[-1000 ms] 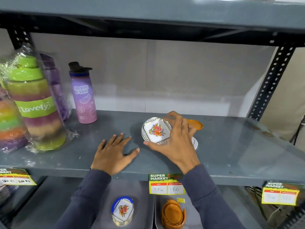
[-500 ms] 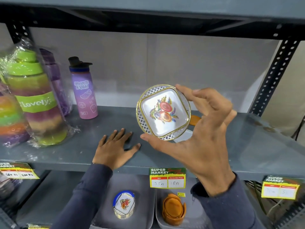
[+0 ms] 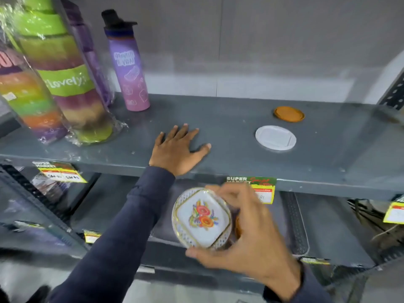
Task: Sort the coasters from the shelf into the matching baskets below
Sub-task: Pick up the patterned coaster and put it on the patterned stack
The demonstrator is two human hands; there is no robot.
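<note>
Pinched between thumb and fingertips, a floral coaster (image 3: 202,217) sits in the right hand (image 3: 247,235), its white face with red and orange flowers and its gold-trimmed lattice rim turned up toward the viewer. The thumb lies under the lower rim, the fingers curl over the upper right edge, and the wrist bends back toward a dark blue sleeve at the bottom right. The hand holds the coaster below the front edge of the shelf (image 3: 240,162), in front of the lower level, where grey baskets (image 3: 299,226) stand; the picture is smeared there, so I cannot tell which basket it is over, though a bit of orange shows just behind the fingers.

The left hand (image 3: 177,147) rests flat on the shelf near its front edge, palm down, fingers spread and grasping nothing, its forearm in the same dark blue sleeve (image 3: 122,232) running down to the lower left.

On the shelf, right of that hand, a white coaster (image 3: 276,138) lies flat and plain side up, and just behind it, apart from it, lies an orange coaster (image 3: 289,114). Toward the left back stands a purple bottle (image 3: 127,68), and beside it, at the left end, wrapped stacks of coloured bowls (image 3: 67,68). A yellow price tag (image 3: 262,189) hangs on the front edge just above the right hand.
</note>
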